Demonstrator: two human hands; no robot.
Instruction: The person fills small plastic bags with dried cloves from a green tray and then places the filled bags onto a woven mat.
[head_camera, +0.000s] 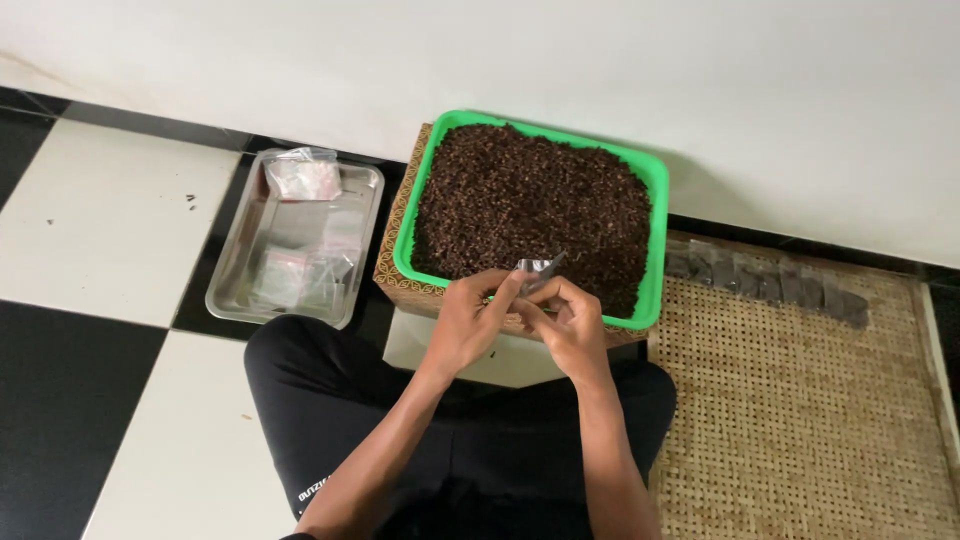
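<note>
A green tray (657, 262) heaped with small dark brown bits (530, 205) rests on a patterned box by the wall. Just in front of its near rim, my left hand (468, 322) and my right hand (570, 322) meet and pinch a small clear plastic bag (535, 270) between their fingertips. The bag looks empty and stands above the tray's front edge. I sit cross-legged in black trousers behind the tray.
A steel tray (232, 262) with clear plastic packets (303, 175) lies on the checkered floor at the left. A woven mat (800, 400) at the right carries a row of filled dark packets (770, 278). A white wall runs behind.
</note>
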